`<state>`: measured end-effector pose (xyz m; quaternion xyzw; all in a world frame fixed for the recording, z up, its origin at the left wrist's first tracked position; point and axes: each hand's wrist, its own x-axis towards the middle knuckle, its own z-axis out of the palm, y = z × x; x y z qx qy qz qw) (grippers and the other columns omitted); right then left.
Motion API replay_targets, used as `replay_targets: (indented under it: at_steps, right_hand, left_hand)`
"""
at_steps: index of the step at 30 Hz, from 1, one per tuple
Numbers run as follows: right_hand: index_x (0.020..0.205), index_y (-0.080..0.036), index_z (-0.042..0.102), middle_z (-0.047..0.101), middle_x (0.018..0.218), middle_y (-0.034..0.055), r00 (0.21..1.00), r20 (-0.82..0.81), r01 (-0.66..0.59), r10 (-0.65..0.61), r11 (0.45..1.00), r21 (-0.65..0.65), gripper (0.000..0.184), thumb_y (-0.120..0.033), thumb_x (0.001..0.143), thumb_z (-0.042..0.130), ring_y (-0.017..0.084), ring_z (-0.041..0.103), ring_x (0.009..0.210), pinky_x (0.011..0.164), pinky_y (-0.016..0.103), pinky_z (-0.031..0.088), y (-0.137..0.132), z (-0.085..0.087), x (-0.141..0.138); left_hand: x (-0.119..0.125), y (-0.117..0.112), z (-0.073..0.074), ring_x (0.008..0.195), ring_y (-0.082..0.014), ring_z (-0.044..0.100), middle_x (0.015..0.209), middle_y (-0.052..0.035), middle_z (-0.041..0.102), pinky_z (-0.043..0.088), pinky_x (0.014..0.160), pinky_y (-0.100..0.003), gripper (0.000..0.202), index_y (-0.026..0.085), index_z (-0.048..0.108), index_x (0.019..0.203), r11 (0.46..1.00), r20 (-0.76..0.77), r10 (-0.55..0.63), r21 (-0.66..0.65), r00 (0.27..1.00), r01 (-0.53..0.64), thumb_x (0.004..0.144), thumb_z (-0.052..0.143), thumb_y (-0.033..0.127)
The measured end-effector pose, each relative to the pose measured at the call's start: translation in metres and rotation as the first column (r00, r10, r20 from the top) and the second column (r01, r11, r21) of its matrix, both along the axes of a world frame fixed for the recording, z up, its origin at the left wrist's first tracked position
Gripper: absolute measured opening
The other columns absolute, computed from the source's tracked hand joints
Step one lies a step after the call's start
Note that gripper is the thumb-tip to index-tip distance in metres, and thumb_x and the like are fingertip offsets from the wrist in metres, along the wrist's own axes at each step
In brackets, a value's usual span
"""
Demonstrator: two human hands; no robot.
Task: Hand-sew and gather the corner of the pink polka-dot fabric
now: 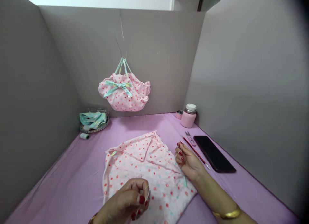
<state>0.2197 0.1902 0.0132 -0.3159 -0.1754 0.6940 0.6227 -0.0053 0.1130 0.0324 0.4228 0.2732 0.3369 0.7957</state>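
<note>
A pink dotted fabric piece (147, 172) lies flat on the purple table cover (72, 182). My left hand (130, 199) rests on its near edge with fingers curled in a pinch, apparently on a thin thread or needle too small to make out. My right hand (188, 161) sits at the fabric's right edge, fingers curled and pinched together on something thin that I cannot name.
A finished pink bag with a teal bow (124, 92) hangs on the back wall. A tray of teal strips (94, 121) and a thread spool (84, 136) sit back left. A pink jar (189, 115), small snips (190, 138), a red pencil (195, 152) and a black phone (214, 153) lie at right.
</note>
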Motion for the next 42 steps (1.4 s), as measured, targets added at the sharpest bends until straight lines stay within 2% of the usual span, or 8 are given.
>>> replay_targets:
  at_steps: [6, 14, 18, 24, 31, 34, 38, 42]
  right_hand:
    - [0.068, -0.017, 0.05, 0.045, 0.048, -0.0082, 1.0, -0.016, 0.008, -0.007, 1.0, 0.026, 0.03, -0.023, 0.058, 0.077, 0.001, 0.032, 0.034, 0.033, 0.011, 0.025, 0.006, 0.0, 0.011]
    - [0.07, -0.018, 0.051, 0.043, 0.048, -0.0083, 0.999, -0.014, 0.031, -0.03, 0.996, 0.079, 0.024, -0.023, 0.063, 0.073, 0.002, 0.032, 0.035, 0.033, 0.013, 0.025, 0.012, 0.0, 0.026]
    - [0.07, -0.017, 0.051, 0.043, 0.049, -0.0084, 0.999, -0.011, 0.037, -0.036, 0.996, 0.086, 0.024, -0.023, 0.064, 0.073, 0.001, 0.033, 0.035, 0.033, 0.012, 0.026, 0.012, 0.002, 0.029]
    - [0.071, -0.018, 0.052, 0.044, 0.049, -0.0077, 0.998, -0.003, 0.065, -0.065, 0.995, 0.075, 0.022, -0.022, 0.064, 0.073, 0.002, 0.034, 0.035, 0.032, 0.013, 0.027, 0.012, 0.004, 0.032]
    - [0.07, -0.018, 0.053, 0.045, 0.049, -0.0077, 0.996, -0.004, 0.093, -0.093, 0.993, 0.067, 0.023, -0.021, 0.062, 0.074, 0.002, 0.034, 0.035, 0.032, 0.013, 0.027, 0.013, 0.004, 0.034]
    - [0.068, -0.018, 0.053, 0.044, 0.048, -0.0079, 0.993, 0.009, 0.118, -0.119, 0.991, 0.063, 0.021, -0.021, 0.063, 0.073, 0.002, 0.034, 0.034, 0.031, 0.014, 0.026, 0.015, 0.004, 0.037]
    - [0.068, -0.019, 0.053, 0.043, 0.047, -0.0079, 0.988, 0.03, 0.149, -0.152, 0.987, 0.064, 0.02, -0.021, 0.064, 0.072, 0.002, 0.033, 0.033, 0.031, 0.014, 0.025, 0.018, 0.002, 0.041]
    - [0.068, -0.019, 0.053, 0.043, 0.045, -0.008, 0.985, 0.039, 0.164, -0.166, 0.985, 0.061, 0.019, -0.022, 0.065, 0.072, 0.002, 0.033, 0.032, 0.031, 0.014, 0.025, 0.02, 0.0, 0.042]
  left_hand:
    - [-0.014, 0.0, -0.005, 0.031, -0.0033, 0.028, 0.041, 0.0033, 0.048, 0.015, 0.034, -0.02, 0.006, 0.014, 0.062, 0.055, 0.996, -0.03, -0.077, -0.057, 0.997, 0.075, 0.056, 0.062, 0.02]
    - [-0.024, -0.003, -0.003, 0.031, -0.0037, 0.024, 0.036, 0.007, 0.037, 0.013, 0.036, -0.022, 0.021, 0.017, 0.071, 0.062, 0.995, -0.129, -0.096, 0.023, 0.987, 0.1, 0.062, 0.07, 0.038]
    - [-0.022, 0.0, 0.0, 0.033, -0.0039, 0.02, 0.036, 0.0084, 0.032, 0.012, 0.038, -0.022, 0.023, 0.017, 0.07, 0.064, 0.998, -0.132, -0.003, 0.063, 0.991, 0.012, 0.067, 0.067, 0.039]
    - [-0.021, 0.005, 0.003, 0.042, -0.0056, 0.023, 0.049, 0.0058, 0.037, 0.014, 0.041, -0.021, 0.022, 0.016, 0.062, 0.061, 0.967, -0.112, 0.245, 0.104, 0.963, -0.233, 0.07, 0.065, 0.036]
    - [-0.025, 0.01, 0.002, 0.052, -0.0093, 0.034, 0.048, 0.0041, 0.04, 0.033, 0.057, -0.021, 0.024, 0.015, 0.06, 0.063, 0.925, -0.014, 0.355, 0.154, 0.935, -0.348, 0.081, 0.055, 0.029]
    - [-0.029, 0.01, 0.004, 0.051, -0.0093, 0.038, 0.041, 0.0068, 0.033, 0.038, 0.06, -0.021, 0.019, 0.016, 0.061, 0.062, 0.902, 0.109, 0.423, 0.037, 0.899, -0.429, 0.078, 0.06, 0.027]
    - [-0.046, 0.007, 0.006, 0.036, -0.0037, 0.023, 0.039, 0.0119, 0.018, 0.028, 0.039, -0.014, 0.009, 0.016, 0.064, 0.067, 0.854, 0.272, 0.52, -0.186, 0.81, -0.486, 0.07, 0.069, 0.022]
    - [-0.069, -0.001, 0.009, 0.032, -0.0009, 0.029, 0.038, 0.0115, 0.031, 0.021, 0.033, -0.012, 0.013, 0.016, 0.061, 0.068, 0.748, 0.316, 0.662, -0.339, 0.679, -0.571, 0.062, 0.073, 0.015]
